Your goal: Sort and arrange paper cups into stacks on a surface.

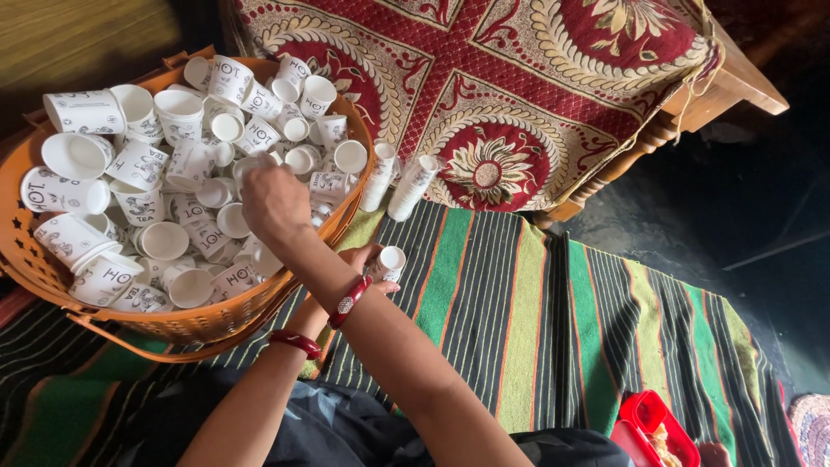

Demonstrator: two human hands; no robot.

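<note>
Paper cups (pixel 164 173) fill the orange basket (pixel 216 324) at the left, heaped loosely. The right hand (pixel 275 203) reaches in among them, fingers curled (whether it grips one, I cannot tell). The left hand (pixel 367 259), crossed beneath, holds a small cup (pixel 391 261) over the striped rug (pixel 519 303). Two cup stacks (pixel 398 182) lean beside the basket.

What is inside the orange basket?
The orange basket holds a loose heap of white paper cups with dark print, lying at all angles. The right hand reaches in among them. The basket's bottom and any lower cups are covered by the heap.
</note>
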